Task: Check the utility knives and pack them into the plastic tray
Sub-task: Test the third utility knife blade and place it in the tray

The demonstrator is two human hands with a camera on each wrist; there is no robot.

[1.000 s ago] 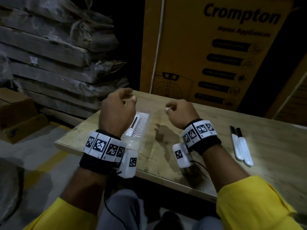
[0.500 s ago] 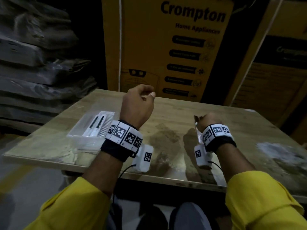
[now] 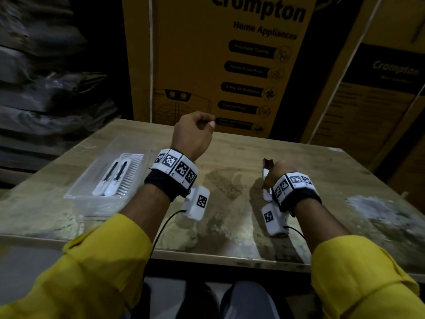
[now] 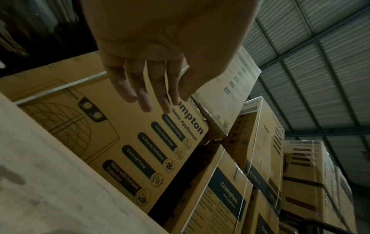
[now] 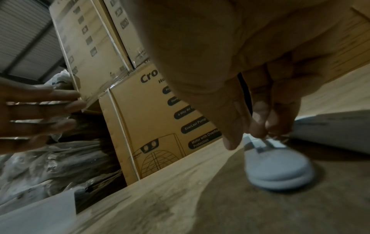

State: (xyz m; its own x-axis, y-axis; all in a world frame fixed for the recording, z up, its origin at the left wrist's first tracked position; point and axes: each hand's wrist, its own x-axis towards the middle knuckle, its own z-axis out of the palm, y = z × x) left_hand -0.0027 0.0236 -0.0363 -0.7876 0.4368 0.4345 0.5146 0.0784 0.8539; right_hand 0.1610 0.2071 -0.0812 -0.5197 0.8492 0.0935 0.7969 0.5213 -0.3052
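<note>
Utility knife: one, pinched by right hand, dark tip pointing away. Plastic tray: two knives, lengthwise. Left hand loosely curled, empty.

The right hand is covering most of the white utility knife beyond the tray; the knife's butt is showing blurred in the right wrist view. Blade condition is remaining indeterminable. Both sleeves are running off the frame's lower edge.
</note>
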